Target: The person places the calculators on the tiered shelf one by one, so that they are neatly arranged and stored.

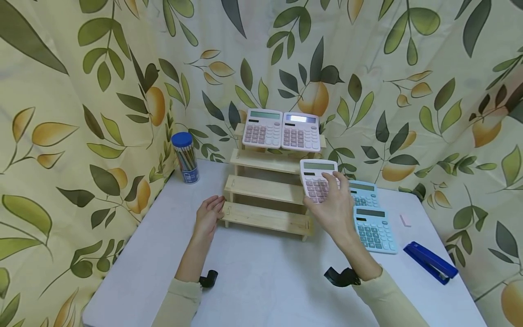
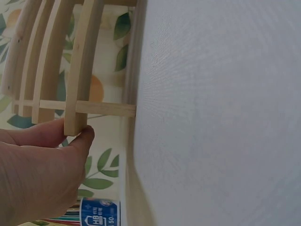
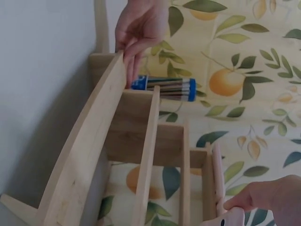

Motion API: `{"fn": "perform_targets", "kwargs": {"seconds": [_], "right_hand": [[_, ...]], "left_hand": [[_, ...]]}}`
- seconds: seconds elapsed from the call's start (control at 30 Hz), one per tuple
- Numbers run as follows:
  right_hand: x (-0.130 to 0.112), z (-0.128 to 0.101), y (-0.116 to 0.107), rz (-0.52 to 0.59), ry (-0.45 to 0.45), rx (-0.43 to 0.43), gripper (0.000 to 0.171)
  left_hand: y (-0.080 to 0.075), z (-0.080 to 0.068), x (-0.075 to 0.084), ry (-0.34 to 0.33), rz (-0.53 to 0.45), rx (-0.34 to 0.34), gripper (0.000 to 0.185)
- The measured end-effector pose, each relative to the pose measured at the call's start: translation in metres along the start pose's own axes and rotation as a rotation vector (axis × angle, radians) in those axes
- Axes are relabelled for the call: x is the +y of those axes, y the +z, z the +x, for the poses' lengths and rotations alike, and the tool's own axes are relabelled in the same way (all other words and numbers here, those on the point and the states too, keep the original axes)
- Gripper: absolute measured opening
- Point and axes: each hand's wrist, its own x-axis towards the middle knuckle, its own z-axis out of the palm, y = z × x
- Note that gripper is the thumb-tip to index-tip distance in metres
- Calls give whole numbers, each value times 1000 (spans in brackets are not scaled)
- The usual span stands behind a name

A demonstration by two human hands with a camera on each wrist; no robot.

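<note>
A pale pink rectangular plastic calculator (image 1: pixel 313 171) with a grey-green display hangs in the right hand (image 1: pixel 336 204), over the right end of a four-step rack of pale bare wood (image 1: pixel 265 188); whether its lower edge touches the wood I cannot tell. The grip is a narrow one — the thumb at the calculator's left edge, bent fingers on the right side of its face. The left hand (image 1: pixel 209 213) is at the left end of the rack's lowest step, thumb and fingertips closed on the end of the board in a pinch, as the left wrist view shows. On the top step sit two more pale pink calculators side by side, the left one (image 1: pixel 263 128) just beside the right one (image 1: pixel 301 131), whose display catches a bright glare. To the right of the rack, on the white tabletop (image 1: pixel 261 277), two light blue plastic calculators lie one behind the other — the rear one (image 1: pixel 364 194) partly hidden by the right hand, the front one (image 1: pixel 375 230) by the right forearm. Past them are a small pink block (image 1: pixel 406 220) and, nearer the person, a dark blue stapler (image 1: pixel 431 262). A clear tub of pencils with a blue lid (image 1: pixel 185 159) stands left of the rack.
</note>
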Motion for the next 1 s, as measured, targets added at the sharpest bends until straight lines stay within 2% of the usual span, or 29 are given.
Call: {"fn": "perform_targets", "kwargs": {"seconds": [0.73, 1.0], "right_hand": [[-22, 9, 14, 10, -34, 3, 83], [-31, 13, 20, 23, -21, -17, 83]], "left_hand": [[0, -2, 2, 3, 3, -9, 73], [-1, 0, 1, 3, 8, 0, 73]]}}
